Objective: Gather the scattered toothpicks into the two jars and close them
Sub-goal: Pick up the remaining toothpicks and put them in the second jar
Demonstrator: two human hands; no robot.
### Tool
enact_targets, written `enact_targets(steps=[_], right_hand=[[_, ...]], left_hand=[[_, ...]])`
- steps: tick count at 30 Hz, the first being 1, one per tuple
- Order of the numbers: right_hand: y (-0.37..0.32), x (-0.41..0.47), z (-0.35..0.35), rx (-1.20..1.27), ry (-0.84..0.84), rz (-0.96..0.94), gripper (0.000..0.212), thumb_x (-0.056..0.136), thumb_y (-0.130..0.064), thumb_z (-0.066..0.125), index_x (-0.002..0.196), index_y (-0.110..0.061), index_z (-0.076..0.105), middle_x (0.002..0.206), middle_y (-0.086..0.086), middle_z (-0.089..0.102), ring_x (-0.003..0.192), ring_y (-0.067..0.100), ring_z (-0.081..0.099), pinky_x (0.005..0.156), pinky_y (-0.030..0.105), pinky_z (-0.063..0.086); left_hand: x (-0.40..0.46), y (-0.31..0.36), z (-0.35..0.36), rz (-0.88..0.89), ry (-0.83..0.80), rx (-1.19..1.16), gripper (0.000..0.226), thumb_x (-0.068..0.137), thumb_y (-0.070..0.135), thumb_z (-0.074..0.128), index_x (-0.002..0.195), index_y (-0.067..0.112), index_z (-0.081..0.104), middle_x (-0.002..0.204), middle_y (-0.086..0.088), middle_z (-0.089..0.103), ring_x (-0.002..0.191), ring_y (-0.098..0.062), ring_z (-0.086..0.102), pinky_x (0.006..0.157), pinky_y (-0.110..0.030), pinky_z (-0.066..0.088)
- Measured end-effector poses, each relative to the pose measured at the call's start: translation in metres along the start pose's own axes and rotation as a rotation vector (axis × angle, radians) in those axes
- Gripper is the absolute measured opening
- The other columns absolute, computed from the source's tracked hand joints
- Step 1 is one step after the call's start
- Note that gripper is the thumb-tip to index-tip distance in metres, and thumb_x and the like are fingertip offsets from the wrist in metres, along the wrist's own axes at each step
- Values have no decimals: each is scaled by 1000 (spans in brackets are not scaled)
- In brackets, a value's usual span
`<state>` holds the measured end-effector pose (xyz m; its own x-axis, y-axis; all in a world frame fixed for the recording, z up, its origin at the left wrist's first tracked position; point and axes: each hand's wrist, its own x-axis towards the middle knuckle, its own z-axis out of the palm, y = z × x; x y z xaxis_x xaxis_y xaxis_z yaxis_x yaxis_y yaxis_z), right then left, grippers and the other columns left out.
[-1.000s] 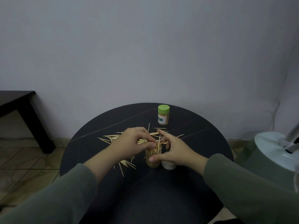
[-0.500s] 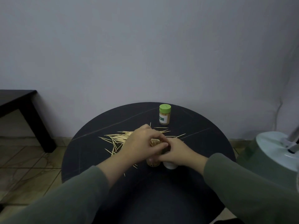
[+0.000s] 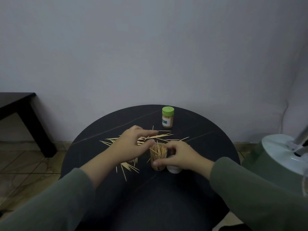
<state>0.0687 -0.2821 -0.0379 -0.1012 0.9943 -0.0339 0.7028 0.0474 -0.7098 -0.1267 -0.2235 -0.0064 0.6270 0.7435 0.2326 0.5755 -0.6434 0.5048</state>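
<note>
An open clear jar (image 3: 158,157) packed with toothpicks stands upright on the round black table (image 3: 200,147). My right hand (image 3: 178,155) grips it from the right, thumb across its front. My left hand (image 3: 133,144) hovers just left of the jar's mouth with loosely spread fingers and holds nothing I can see. Loose toothpicks (image 3: 160,136) lie scattered behind and to the left of the jar, and more toothpicks (image 3: 130,167) lie under my left wrist. A white lid (image 3: 174,169) sits beside the jar under my right hand. A second jar (image 3: 168,117) with a green cap stands closed at the back.
A green and white appliance base (image 3: 280,154) stands close to the table's right edge. A dark side table (image 3: 20,104) is at the far left against the wall. Tiled floor shows at the left.
My left hand was over the jar's mouth, pressing toothpicks in; it has drawn back to the left and opened. My right hand keeps its hold on the jar.
</note>
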Motion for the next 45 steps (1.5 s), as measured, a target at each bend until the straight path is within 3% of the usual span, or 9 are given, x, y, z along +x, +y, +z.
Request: enact_targets(steps=[3,12,16,21,25,29,35,38,45], right_hand=[[5,1,-2,-5,28,14,62,39,-89,62,92,-56,67,82,-26,57,90,3,45,92,41,36],[0,-3,-9,-68,32,12,22,69,-51,72,82,-45,56,85,-23,51,96,6,48,102,46,39],[-4,-5,-8,-88,18,47,43,74,-40,73,114,-31,62,105,-15,58,115,14,51,105,43,38],[-1,-5,-5,-70,40,16,50,49,-77,65,80,-39,70,83,-15,62,85,1,52,93,44,43],[-2,-7,-8,-84,39,36,48,58,-70,72,89,-33,71,86,-14,62,84,1,50,96,45,42],[-3,-6,-9,-114,30,97,56,68,-56,76,118,-34,62,116,-9,62,117,15,52,104,44,39],[-4,-6,-9,-92,13,11,25,62,-65,72,79,-49,62,92,-16,62,104,9,54,101,47,39],[-2,-6,-8,-86,30,3,30,51,-77,68,70,-54,63,84,-18,61,91,1,50,96,42,41],[2,-3,-24,-254,-81,-74,45,75,-61,68,118,-50,57,112,-13,55,111,9,48,103,43,34]], left_hand=[[-6,0,-2,-74,-191,83,46,96,47,48,140,48,38,133,5,45,126,-9,41,98,-24,34],[-16,21,23,135,-304,287,77,86,72,19,153,36,3,158,21,14,146,-2,-9,118,-50,14],[-12,25,21,202,-190,315,67,91,66,33,150,38,21,149,12,39,141,-7,20,114,-39,24],[-7,13,9,287,5,274,49,84,62,36,110,39,70,108,27,66,111,-7,51,91,-40,41],[-6,4,9,332,77,190,47,87,56,49,126,34,62,120,21,62,113,-5,48,93,-42,45],[-9,15,14,429,-43,227,63,89,56,53,146,32,38,147,21,40,132,-10,35,104,-36,37],[-7,18,13,576,80,355,26,93,42,50,90,33,74,96,22,71,102,-10,60,77,-35,45],[-7,14,11,515,126,276,22,90,38,54,92,32,74,92,22,71,98,-10,60,77,-30,43],[-2,7,13,417,108,192,30,89,39,47,99,31,74,96,21,70,102,-4,55,83,-33,45]])
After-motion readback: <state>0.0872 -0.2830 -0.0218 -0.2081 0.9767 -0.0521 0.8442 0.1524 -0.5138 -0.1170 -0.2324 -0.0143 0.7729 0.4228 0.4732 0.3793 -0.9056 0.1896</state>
